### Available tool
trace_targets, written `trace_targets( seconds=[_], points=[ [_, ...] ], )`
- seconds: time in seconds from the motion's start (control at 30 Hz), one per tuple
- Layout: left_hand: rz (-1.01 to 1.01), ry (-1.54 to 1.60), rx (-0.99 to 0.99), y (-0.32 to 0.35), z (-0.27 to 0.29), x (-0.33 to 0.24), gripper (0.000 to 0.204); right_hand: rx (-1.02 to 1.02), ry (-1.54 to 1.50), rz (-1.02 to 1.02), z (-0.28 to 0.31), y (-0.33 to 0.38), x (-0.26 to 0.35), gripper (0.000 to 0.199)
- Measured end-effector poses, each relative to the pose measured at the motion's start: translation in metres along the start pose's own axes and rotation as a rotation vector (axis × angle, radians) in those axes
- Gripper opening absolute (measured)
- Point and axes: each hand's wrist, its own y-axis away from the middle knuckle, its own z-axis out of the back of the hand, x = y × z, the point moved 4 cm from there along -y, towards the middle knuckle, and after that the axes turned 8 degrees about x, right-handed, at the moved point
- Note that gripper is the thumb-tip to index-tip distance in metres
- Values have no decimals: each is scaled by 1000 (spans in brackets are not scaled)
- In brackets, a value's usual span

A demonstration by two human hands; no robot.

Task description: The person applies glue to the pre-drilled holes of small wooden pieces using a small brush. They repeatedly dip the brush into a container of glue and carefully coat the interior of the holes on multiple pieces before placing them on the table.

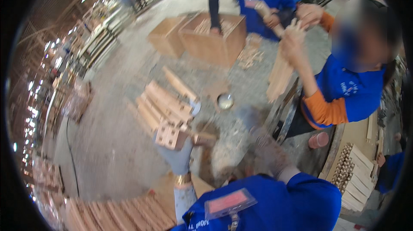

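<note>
My left hand (pixel 177 157), in a grey glove, is closed around wooden pieces (pixel 172 136) whose pale ends show dark drilled holes. Just beyond it, several wooden strips (pixel 165 102) lie side by side on the grey work surface (pixel 116 132), and a separate strip (pixel 180 85) lies at their far right. My right hand (pixel 248 118), also gloved, is smeared by motion, so its fingers cannot be made out. It is nearest to a small round pot (pixel 225 101) with pale contents, apart from it.
Two wooden boxes (pixel 213 50) stand at the far side, with small wooden pegs (pixel 251 56) loose beside one. Co-workers in blue stand beyond and at right, one holding wood strips (pixel 280 74). A pink cup (pixel 318 140) and stacked wood (pixel 355 179) are at right; more wood (pixel 120 214) lies near left.
</note>
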Motion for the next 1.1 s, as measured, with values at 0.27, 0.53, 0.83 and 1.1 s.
trace_targets(
  seconds=[0.27,0.53,0.83,1.1],
  points=[
    [-17,-48,35,2,-4,-6,71,-328,-1113,-759,-16,2,-31,15],
    [-10,-73,24,2,-2,-9,71,-199,-883,-609,-14,-10,-13,20],
    [-69,-3,251,-10,-37,-22,76,5,-1060,-114,72,-74,118,17],
    [-125,79,296,-11,-60,-40,58,248,-450,233,108,-63,312,16]
  ],
)
